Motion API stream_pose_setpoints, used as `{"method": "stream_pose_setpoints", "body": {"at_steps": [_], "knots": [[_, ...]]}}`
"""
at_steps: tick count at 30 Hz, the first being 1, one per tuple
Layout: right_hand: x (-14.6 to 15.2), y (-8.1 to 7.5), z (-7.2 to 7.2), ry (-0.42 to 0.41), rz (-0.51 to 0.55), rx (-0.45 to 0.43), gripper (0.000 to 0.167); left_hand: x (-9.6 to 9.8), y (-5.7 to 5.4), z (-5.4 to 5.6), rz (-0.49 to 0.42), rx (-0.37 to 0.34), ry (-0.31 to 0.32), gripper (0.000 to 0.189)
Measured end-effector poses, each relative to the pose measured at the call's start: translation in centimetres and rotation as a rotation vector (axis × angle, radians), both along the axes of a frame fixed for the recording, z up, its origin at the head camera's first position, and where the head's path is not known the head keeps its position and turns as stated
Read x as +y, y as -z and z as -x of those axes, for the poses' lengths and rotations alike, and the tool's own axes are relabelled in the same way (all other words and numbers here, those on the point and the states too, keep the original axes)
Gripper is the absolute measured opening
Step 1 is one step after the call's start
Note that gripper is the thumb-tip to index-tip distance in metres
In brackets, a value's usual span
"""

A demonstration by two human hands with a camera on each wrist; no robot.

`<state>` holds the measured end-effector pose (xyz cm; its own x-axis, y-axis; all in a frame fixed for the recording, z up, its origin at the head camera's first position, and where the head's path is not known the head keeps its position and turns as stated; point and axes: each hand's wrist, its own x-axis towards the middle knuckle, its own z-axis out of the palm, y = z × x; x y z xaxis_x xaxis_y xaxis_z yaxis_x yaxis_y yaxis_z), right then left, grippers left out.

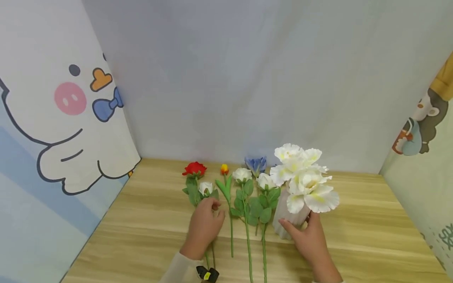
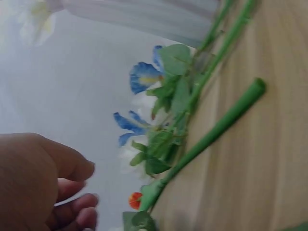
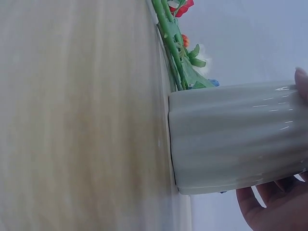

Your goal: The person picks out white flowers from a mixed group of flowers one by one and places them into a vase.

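1. In my judgement, the step in hand is to steady the vase [image 1: 288, 212] with one hand while the other is placed near the loose flowers.
2. The right hand [image 1: 309, 237] grips this vase, with the thumb on its near side and the fingers around its right side.
3. The left hand [image 1: 205, 224] is just near the small white rose [image 1: 206, 188]; its fingers are loosely bent, and I see nothing held between them.
4. If this rose is wanted, the next move calls for the left fingers to close on it gently, without pulling its neighbours.
5. The vase stands on the right part of the table [image 1: 364, 228]. It contains big white flowers [image 1: 309, 182], which lean over its rim; how deep they go inside is hidden.
6. Outside the vase, to its left, lie the red rose [image 1: 194, 168], the orange tulip [image 1: 224, 169], two more white roses [image 1: 242, 174] and, farther back, a blue flower [image 1: 256, 165].
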<state>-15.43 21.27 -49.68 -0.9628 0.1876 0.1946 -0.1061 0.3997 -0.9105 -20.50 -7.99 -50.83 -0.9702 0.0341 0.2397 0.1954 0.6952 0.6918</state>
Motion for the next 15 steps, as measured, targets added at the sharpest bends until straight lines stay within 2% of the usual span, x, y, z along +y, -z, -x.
{"method": "stream_pose_setpoints", "body": {"at_steps": [4, 9, 15], "knots": [[0.2, 0.1, -0.1, -0.001, -0.004, -0.01, 0.098, -0.8, -0.5, -0.2, 0.015, -0.078, -0.018, 0.023], [0.3, 0.1, -0.1, 0.004, -0.004, 0.003, 0.1, -1.7, -0.8, 0.1, 0.073, -0.166, -0.071, 0.028], [0.2, 0.1, 0.0, 0.005, -0.007, -0.035, 0.099, -2.3, -0.7, 0.2, 0.155, -0.194, -0.067, 0.027]]}}
